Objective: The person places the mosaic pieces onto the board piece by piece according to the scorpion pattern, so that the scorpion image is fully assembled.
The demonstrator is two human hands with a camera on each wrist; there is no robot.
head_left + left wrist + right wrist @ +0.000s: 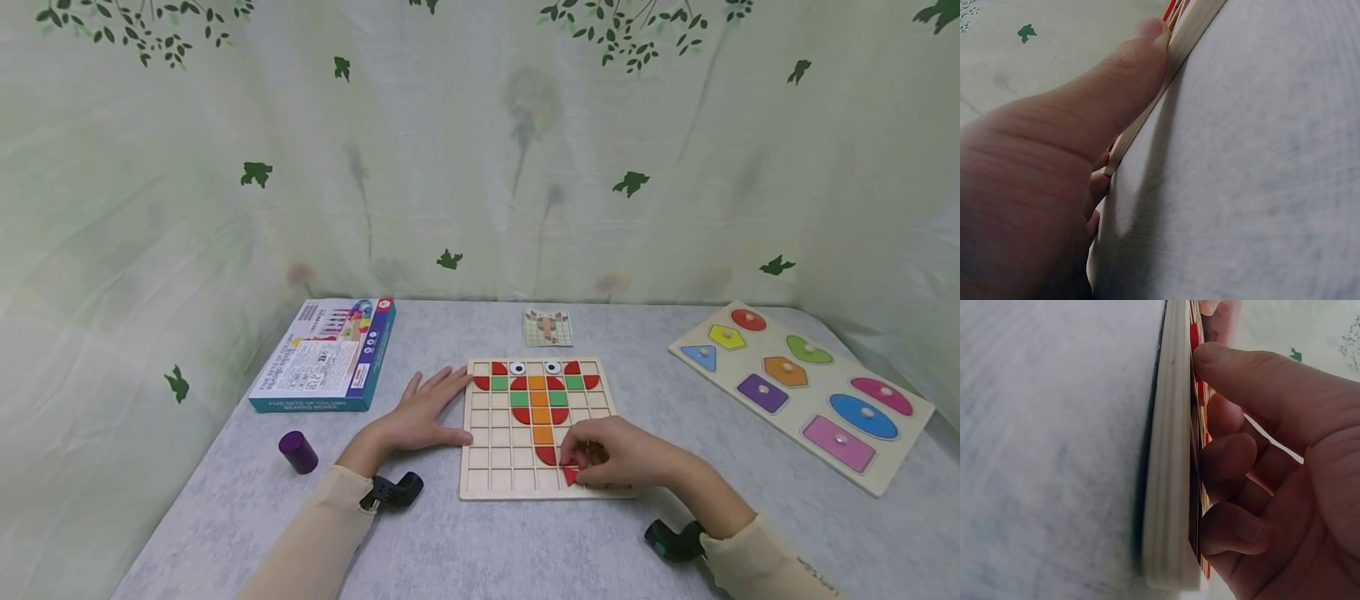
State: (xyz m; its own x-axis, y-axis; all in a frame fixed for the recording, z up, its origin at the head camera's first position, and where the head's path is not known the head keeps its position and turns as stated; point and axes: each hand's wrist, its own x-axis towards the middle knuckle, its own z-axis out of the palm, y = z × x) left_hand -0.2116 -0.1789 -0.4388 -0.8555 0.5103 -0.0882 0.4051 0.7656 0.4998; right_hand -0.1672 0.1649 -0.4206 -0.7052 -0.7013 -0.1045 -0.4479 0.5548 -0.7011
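Observation:
A wooden grid board (487,481) lies on the table, with red, green and orange pieces and two eye pieces set in its squares. My left hand (423,417) rests at the board's left edge with fingers spread, the thumb (1147,56) touching the rim. Over the lower right part of the board, my right hand (622,452) pinches a small red piece (571,476) with a pointed end. The right thumb (1235,362) presses on that red piece (1195,347) in the right wrist view, while the other fingers curl beside the board. Part of the piece is hidden by the fingers.
A small picture card (548,328) lies behind the board. To the left are a flat box (318,367) and a purple cylinder (298,452). A shape puzzle board (738,350) with several knobbed pieces sits at the right. A patterned curtain (480,167) stands behind.

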